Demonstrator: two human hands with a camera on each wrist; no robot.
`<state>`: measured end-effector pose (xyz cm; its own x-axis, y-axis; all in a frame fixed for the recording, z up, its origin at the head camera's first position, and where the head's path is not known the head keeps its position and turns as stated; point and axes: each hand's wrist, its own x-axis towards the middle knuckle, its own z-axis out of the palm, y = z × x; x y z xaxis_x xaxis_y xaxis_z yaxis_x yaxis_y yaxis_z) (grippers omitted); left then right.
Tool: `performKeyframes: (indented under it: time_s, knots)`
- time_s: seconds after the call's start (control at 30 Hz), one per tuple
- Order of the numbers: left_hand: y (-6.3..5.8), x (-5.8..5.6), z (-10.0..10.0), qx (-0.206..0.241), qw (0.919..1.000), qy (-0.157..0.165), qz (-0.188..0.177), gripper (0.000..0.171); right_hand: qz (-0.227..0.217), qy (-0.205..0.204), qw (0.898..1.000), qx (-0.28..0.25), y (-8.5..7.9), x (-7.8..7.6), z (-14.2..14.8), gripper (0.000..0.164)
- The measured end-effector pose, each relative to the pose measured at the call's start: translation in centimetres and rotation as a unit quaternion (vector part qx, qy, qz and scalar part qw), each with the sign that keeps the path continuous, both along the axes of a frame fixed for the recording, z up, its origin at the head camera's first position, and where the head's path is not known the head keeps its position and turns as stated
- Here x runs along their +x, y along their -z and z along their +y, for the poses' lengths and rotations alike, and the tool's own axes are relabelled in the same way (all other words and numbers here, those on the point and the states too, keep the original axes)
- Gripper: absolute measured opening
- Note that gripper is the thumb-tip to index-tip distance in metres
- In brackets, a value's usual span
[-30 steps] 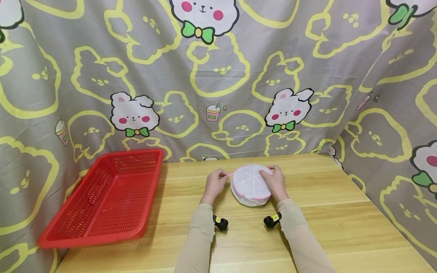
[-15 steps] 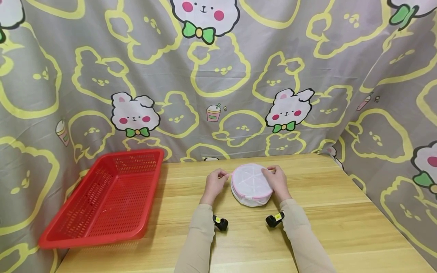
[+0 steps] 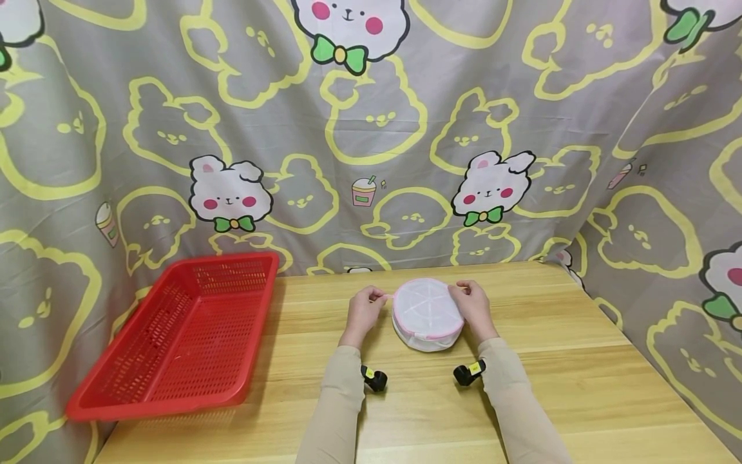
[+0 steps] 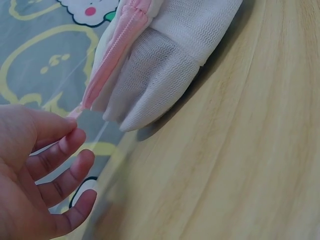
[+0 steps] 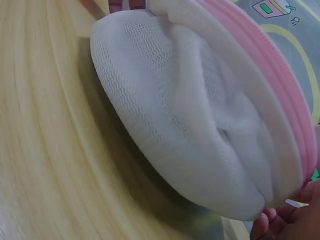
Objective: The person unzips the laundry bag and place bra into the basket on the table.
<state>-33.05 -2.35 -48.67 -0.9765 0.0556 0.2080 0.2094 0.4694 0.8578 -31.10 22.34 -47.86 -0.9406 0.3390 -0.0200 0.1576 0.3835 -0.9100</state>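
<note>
A round white mesh laundry bag [image 3: 428,310] with a pink zipper edge lies on the wooden table in the head view. My left hand [image 3: 362,314] is at its left side, thumb and forefinger pinching a small pink tab [image 4: 75,112] at the end of the zipper [image 4: 111,59]; the other fingers of that hand are loosely bent. On the far right side, my right hand [image 3: 474,310] holds the bag's rim, thumb over the top. Its fingertips [image 5: 280,219] show at the lower right of the right wrist view, against the rim. The bag's mesh side [image 5: 165,110] looks creased and soft.
A red perforated plastic basket [image 3: 199,348] stands on the left of the table [image 3: 580,386]. Behind and to both sides hangs a grey curtain [image 3: 290,135] with cartoon rabbits. Small black cameras [image 3: 377,380] are strapped at both wrists.
My right hand has slid slightly to the right, its thumb now nearer the bag's edge. The left hand keeps its pinch, and the bag stays almost in place.
</note>
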Motion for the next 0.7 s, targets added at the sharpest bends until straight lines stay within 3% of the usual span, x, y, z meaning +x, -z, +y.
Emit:
performKeyframes:
  time_s: [0.17,0.7]
  knots:
    - [0.00,0.00,-0.04,0.003,0.9999,-0.011,-0.001,0.009,-0.006,-0.027,1.000,-0.014,-0.01,-0.01,-0.09,0.053]
    - [0.02,0.17,0.61,0.006,0.9992,-0.035,0.021,0.007,0.004,-0.042,0.999,0.005,-0.11,0.12,-0.07,0.046]
